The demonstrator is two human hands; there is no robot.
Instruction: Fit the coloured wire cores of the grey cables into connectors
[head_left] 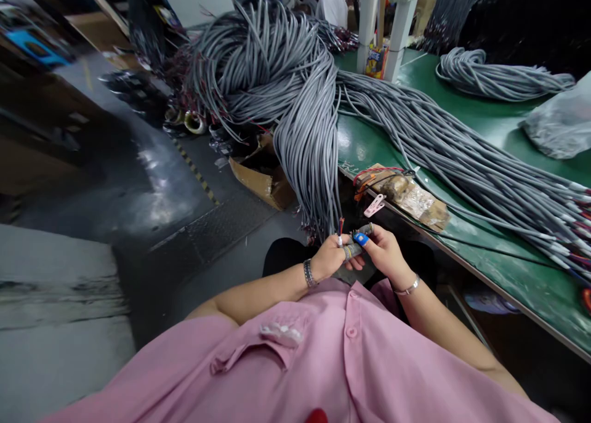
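Note:
My left hand (329, 258) is closed on a grey cable. The white-banded cable end (340, 241) stands up from its fingers, with thin red and dark wires (341, 224) fanning above the band. Right beside it, my right hand (386, 253) is pinched, thumb against forefinger, blue tape wrapped on the thumb. A small dark bit shows at that pinch, too small to name. Grey covers with yellow marks sit on some fingers. Just beyond both hands, a thick bundle of grey cables (308, 140) hangs down off the table side.
More grey cables (443, 140) lie along the green table (498, 250) to the right. At its edge are a taped cardboard piece (415, 198) and a pink clip (374, 205). An open carton (258, 180) stands on the floor. Another person's white sleeve (332, 3) appears at the back.

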